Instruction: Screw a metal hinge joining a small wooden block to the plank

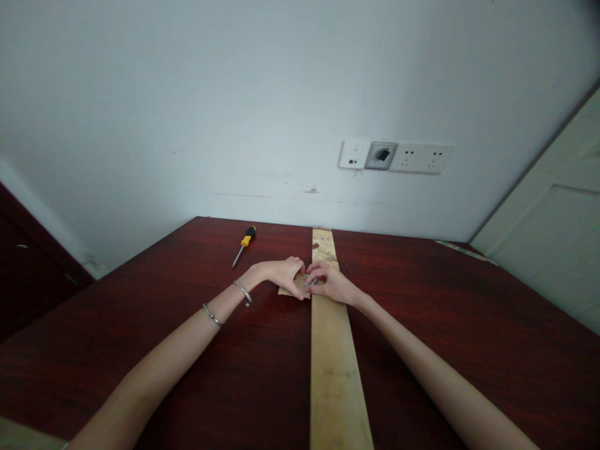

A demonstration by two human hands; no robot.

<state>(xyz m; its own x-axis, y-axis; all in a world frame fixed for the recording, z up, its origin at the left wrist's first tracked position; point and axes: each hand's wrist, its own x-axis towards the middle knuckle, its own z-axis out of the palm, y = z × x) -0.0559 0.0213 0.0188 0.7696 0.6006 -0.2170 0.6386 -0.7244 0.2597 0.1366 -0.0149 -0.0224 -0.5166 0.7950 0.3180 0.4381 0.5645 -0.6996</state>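
Observation:
A long pale wooden plank lies lengthwise on the dark red table. A small wooden piece sits against the plank's left edge. My left hand rests curled on that small piece, fingers pressed down on it. My right hand is closed in a pinch on small shiny metal parts, at the seam between the small piece and the plank. The two hands nearly touch. Two thin bracelets circle my left wrist and forearm.
A screwdriver with a yellow and black handle lies on the table behind my left hand. A row of wall sockets sits on the white wall behind. A pale door stands at the right.

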